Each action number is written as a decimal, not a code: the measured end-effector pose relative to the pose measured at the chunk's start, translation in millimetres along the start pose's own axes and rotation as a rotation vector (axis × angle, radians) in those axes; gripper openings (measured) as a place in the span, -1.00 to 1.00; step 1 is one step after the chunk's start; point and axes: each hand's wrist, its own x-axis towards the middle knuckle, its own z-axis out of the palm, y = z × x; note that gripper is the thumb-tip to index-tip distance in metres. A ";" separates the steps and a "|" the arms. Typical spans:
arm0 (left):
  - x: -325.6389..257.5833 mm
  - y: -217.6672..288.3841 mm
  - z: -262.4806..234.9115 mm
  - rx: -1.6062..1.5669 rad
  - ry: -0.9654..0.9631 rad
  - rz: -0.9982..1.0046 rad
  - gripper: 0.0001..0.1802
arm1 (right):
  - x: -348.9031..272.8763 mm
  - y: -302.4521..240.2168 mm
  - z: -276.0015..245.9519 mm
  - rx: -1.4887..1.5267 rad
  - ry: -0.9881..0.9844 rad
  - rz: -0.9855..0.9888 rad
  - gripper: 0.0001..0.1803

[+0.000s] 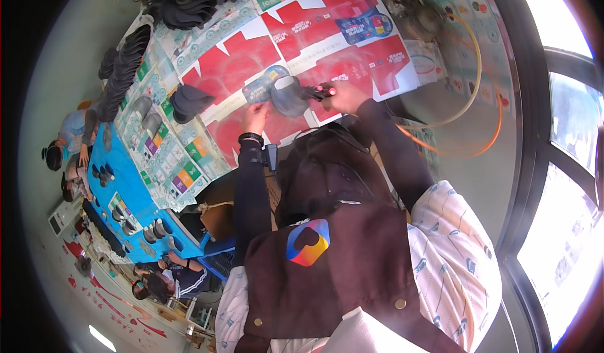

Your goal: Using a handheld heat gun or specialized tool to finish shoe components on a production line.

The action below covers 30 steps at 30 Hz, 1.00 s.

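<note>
A grey rounded piece (290,104) with a lighter oval patch, its kind unclear, is in front of me above the red-and-white printed sheets. My left hand (256,116) is closed in a pinch at its left edge. On the other side, my right hand (343,97) is closed around a small black tool (313,94) with red bits, whose tip meets the grey piece. What kind of tool it is I cannot make out. Just beyond the left hand lies a blue printed card (261,86), partly covered by the grey piece.
Stacked dark curved pieces (189,103) lie to the left, with bigger piles (182,1) at the far edge. Another blue card (368,26) is at far right. An orange hose (495,126) loops on the right. People (179,274) sit along a blue table (135,189).
</note>
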 end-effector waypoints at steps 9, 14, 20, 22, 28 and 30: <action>-26.3 66.5 32.0 0.457 -0.016 0.074 -0.60 | -30.8 46.5 -17.1 0.449 0.298 -0.008 -0.63; -34.8 70.2 11.1 0.504 -0.164 0.612 -0.64 | -25.0 42.5 -13.1 0.447 0.280 -0.096 -0.77; -93.5 89.4 -128.7 -0.554 -0.173 0.099 -0.84 | -41.7 9.5 -25.6 0.385 0.318 0.034 -0.71; -90.1 55.8 -186.9 -0.852 -0.031 0.175 -0.82 | -37.5 -3.4 -21.1 0.368 0.301 0.067 -0.68; -49.0 -115.8 -336.5 -1.236 0.539 0.337 -0.70 | -13.6 -40.8 8.8 0.315 0.252 0.036 -0.67; -23.1 -168.3 -371.8 -1.363 0.628 0.333 -0.65 | -13.0 -69.5 27.9 0.336 0.234 0.083 -0.67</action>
